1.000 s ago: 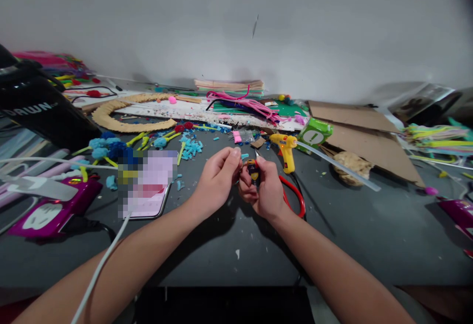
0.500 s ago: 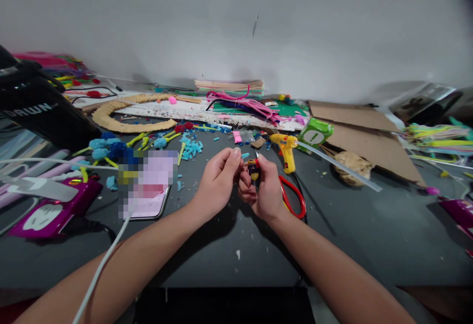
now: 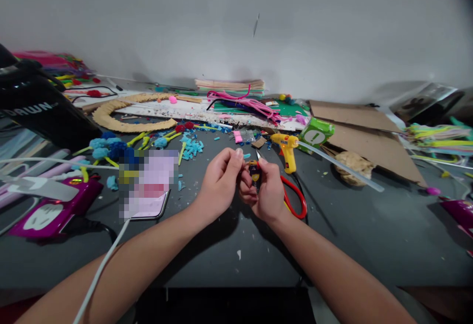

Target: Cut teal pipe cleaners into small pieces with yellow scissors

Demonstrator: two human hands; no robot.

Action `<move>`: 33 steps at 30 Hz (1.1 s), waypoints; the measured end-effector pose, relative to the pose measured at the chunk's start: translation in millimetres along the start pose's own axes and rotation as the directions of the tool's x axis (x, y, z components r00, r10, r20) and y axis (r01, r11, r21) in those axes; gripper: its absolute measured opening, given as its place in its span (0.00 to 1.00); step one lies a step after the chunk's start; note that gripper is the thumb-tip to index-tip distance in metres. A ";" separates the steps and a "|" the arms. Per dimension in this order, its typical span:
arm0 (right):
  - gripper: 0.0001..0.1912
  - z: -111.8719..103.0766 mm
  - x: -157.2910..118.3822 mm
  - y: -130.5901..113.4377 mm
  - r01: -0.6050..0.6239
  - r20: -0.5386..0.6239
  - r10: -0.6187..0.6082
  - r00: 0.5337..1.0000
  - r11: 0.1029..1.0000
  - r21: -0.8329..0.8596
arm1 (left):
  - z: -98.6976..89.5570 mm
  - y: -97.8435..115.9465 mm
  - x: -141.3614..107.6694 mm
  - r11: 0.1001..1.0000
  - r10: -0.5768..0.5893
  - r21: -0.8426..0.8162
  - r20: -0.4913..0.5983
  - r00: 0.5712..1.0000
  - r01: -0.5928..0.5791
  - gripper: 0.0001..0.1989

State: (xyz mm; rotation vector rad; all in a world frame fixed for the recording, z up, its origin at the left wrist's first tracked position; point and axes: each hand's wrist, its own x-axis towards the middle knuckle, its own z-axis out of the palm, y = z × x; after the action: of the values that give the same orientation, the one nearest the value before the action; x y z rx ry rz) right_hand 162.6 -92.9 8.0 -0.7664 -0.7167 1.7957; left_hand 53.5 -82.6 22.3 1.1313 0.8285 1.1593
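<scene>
My left hand (image 3: 223,173) is closed in a pinch, thumb against forefinger. From its fingertips a short light-blue fuzzy piece (image 3: 247,156) sticks out to the right. My right hand (image 3: 264,186) is wrapped round a pair of scissors (image 3: 294,198) with red loop handles. Their metal tip points up and away beside my thumb, and a black and yellow part shows between my fingers. Both hands are close together over the grey table (image 3: 236,265). Beyond them lies a pile of cut light-blue pieces (image 3: 192,147).
A yellow glue gun (image 3: 286,149) with a long glue stick stands right of my hands, by a green box (image 3: 320,129) and cardboard (image 3: 373,151). Leftward lie a phone (image 3: 155,186) with a white cable, a purple device (image 3: 55,210) and a black bottle (image 3: 40,102).
The light-blue piece and the scissors' tip show slightly more clearly past my fingers. The view has shifted a little; both hands keep nearly the same place and grip.
</scene>
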 end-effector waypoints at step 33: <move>0.27 3.0 1.2 0.6 -0.035 -0.028 0.037 0.999 0.998 0.057 | 1.6 -1.7 -2.0 0.999 0.006 0.054 -0.077 0.997 -0.002 0.19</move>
State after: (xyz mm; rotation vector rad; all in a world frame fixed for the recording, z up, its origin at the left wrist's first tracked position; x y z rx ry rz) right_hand 159.6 -92.4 9.2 -0.7708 -0.6344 1.8261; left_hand 54.9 -85.0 20.9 1.1383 0.9215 1.1961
